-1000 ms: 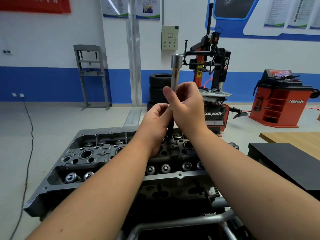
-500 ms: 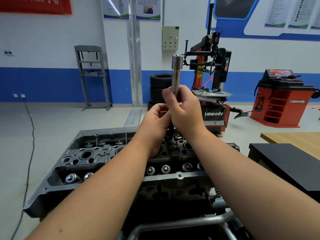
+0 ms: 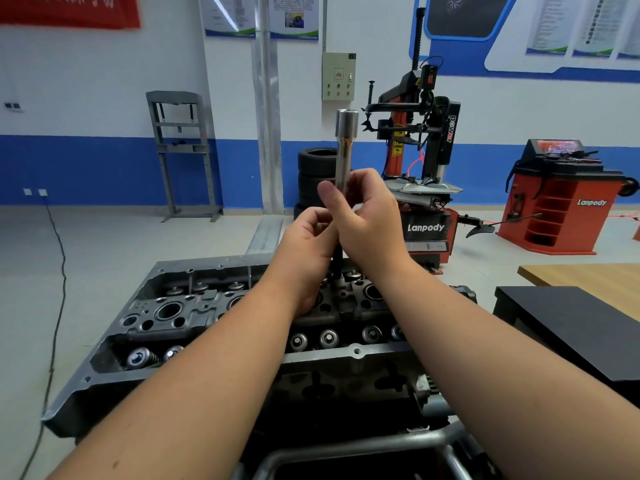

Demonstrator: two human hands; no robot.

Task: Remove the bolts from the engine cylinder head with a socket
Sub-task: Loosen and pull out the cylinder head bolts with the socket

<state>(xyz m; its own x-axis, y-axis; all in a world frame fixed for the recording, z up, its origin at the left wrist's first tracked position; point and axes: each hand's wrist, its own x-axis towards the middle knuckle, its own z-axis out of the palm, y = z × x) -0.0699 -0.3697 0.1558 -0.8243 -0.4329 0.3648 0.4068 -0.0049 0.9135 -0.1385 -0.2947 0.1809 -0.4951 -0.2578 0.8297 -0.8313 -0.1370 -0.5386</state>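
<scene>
An auto workshop: tire changer [image 3: 420, 161], stacked tires [image 3: 316, 178], wheel balancer [image 3: 561, 199].

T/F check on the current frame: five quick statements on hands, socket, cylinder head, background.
1. Both hands grip the socket. True: the left hand and right hand wrap the long socket.
2. The socket lies flat on the cylinder head. False: it stands upright over the cylinder head.
3. Tyres are stacked behind. True: the tyres stand by the wall.
4. The machine on the right is green. False: the machine is red.
5. A cable runs along the floor on the left. True: the cable.
</scene>
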